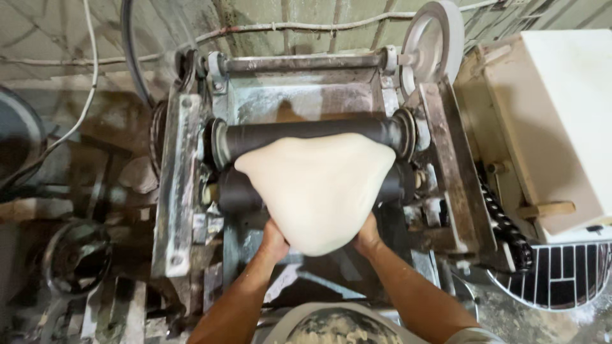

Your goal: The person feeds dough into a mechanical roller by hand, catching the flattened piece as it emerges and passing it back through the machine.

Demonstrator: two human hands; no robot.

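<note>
Concrete wall behind, cables strung across it; below stands a floury steel roller machine (178, 185); a pale dough sheet (315, 191) hangs over its dark rollers (306, 135); left hand (274, 241) and right hand (368, 236) cup the lower edge from beneath, probably bearing its weight; a caged bowl (561, 274) sits right, contents unseen.

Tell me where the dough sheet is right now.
In the head view the dough sheet hangs mid-frame from the dark rollers, its lower edge cupped by the left hand and right hand.
</note>
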